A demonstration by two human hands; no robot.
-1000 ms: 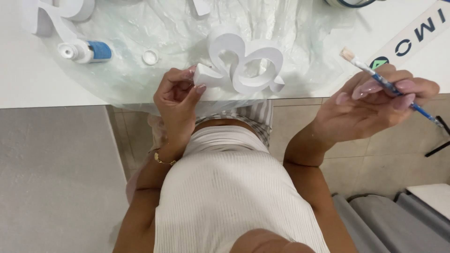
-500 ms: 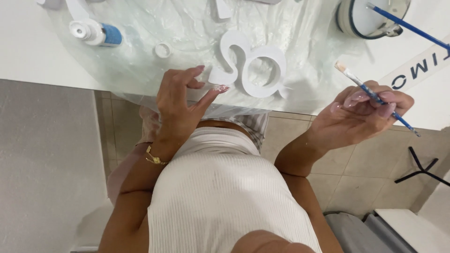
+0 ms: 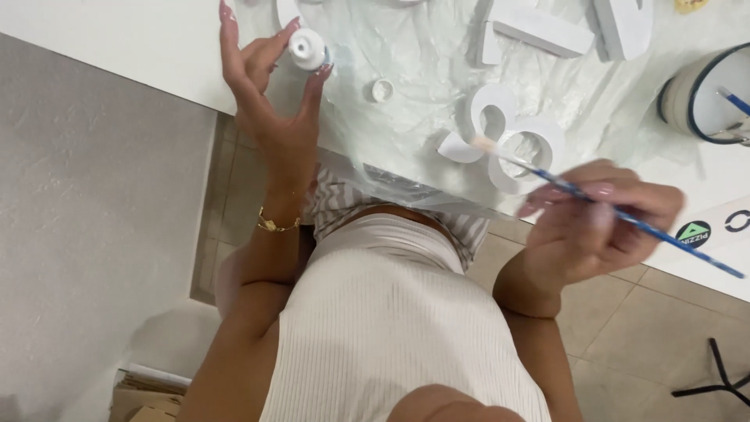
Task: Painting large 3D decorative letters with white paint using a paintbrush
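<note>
Now the left hand (image 3: 269, 94) closes its fingers around the small white paint bottle (image 3: 306, 47) at the table edge, while the right hand (image 3: 598, 227) pinches a blue paintbrush (image 3: 625, 219) over the white ampersand shape (image 3: 504, 137), which looks already coated white, with nothing visibly unpainted.

This looks like a home craft corner, someone painting at a plain white table (image 3: 117, 47). A sheet of clear crinkled plastic (image 3: 414, 62) covers the tabletop and hangs over its near edge, the way you protect furniture from paint. White cut-out letter shapes (image 3: 547, 31) lie along the far edge, and a white enamel mug with a dark blue rim (image 3: 687, 98) holds brushes at the right. Beige floor tiles (image 3: 664, 336) run below, and a grey textured wall (image 3: 94, 234) stands beside the table's left edge.
</note>
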